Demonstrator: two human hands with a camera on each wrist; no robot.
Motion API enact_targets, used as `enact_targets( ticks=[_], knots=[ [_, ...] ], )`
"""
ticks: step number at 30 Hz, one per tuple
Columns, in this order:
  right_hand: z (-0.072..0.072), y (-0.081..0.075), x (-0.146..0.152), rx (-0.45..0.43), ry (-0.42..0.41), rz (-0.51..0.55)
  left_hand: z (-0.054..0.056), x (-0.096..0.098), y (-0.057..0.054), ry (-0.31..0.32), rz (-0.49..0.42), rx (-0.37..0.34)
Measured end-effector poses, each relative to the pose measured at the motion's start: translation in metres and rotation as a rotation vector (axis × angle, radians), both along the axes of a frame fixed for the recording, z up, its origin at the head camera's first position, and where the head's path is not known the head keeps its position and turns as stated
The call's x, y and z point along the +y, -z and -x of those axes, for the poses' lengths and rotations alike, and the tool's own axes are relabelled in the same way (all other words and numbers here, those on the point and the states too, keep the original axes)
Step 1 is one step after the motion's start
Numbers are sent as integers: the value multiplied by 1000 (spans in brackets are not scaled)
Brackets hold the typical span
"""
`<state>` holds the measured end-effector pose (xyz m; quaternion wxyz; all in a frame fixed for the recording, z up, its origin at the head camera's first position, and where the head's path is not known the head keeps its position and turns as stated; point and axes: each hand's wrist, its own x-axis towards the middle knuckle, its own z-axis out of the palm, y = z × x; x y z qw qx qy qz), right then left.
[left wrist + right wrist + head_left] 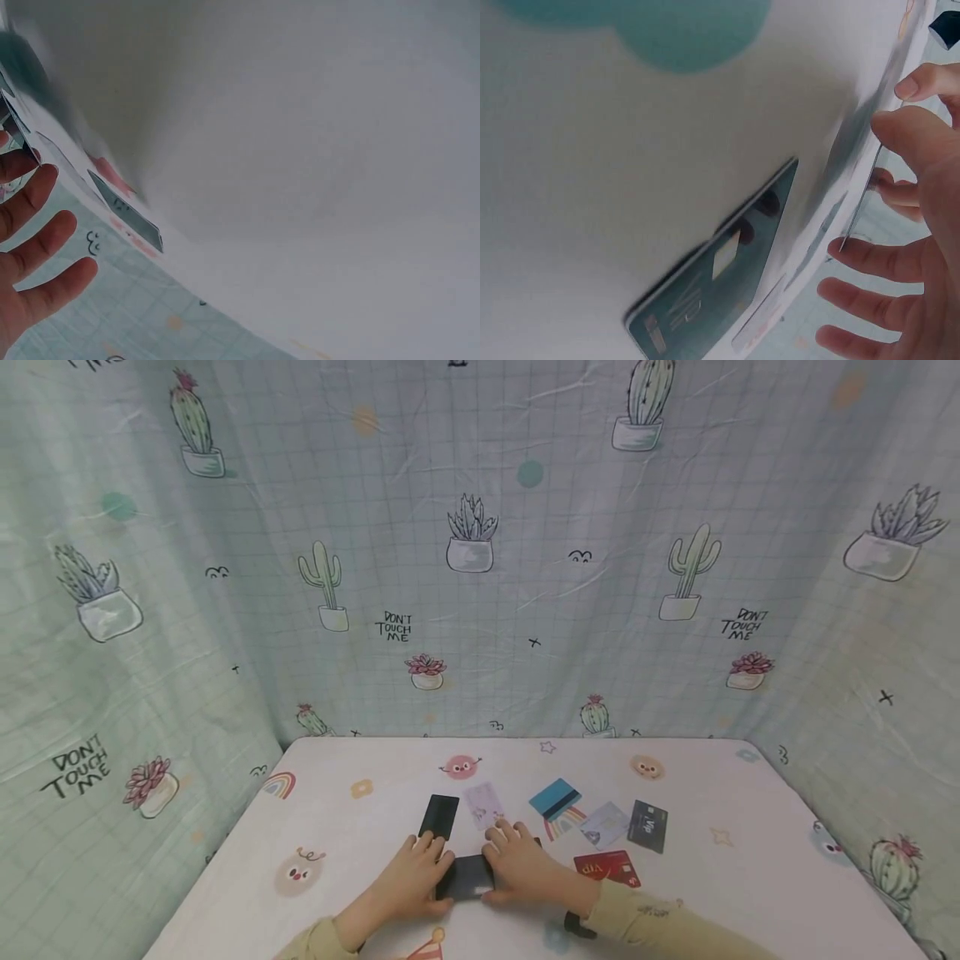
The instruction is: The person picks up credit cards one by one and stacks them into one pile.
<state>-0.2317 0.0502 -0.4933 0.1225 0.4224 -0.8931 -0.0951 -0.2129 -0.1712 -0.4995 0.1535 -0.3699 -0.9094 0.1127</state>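
Both hands hold a thin dark card (467,878) just over the table, one at each end. My left hand (414,872) pinches its left end, thumb at the near edge and fingers at the far edge. At the opposite end my right hand (522,867) grips it in the same way. In the right wrist view the held card appears nearly edge-on between the thumb and fingers of the right hand (930,187). Spread fingers of the left hand (34,240) show in the left wrist view. A dark card with a chip (712,277) lies near the right hand.
Beyond the left hand lies a black card (440,816), beside a pale pink card (484,805). To the right are a blue striped card (555,799), a pale card (605,825), a grey VIP card (648,827) and a red card (609,866). A patterned curtain (525,593) hangs behind the table.
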Motion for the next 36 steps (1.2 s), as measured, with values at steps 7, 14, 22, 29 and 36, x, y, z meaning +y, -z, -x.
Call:
enact_targets(
  ticks=[7,14,22,29,36],
  knots=[
    [-2,7,-3,-5,71,-20,5,0,6,26,7,15],
    [-3,7,-4,-49,119,-55,11,1,7,58,10,19],
    [-3,5,-2,-86,137,-55,13,0,5,83,24,8],
    [-3,6,-1,-108,141,-36,15,0,4,98,6,16],
    [-1,4,0,-102,140,-13,18,1,5,83,-2,-11]
  ],
)
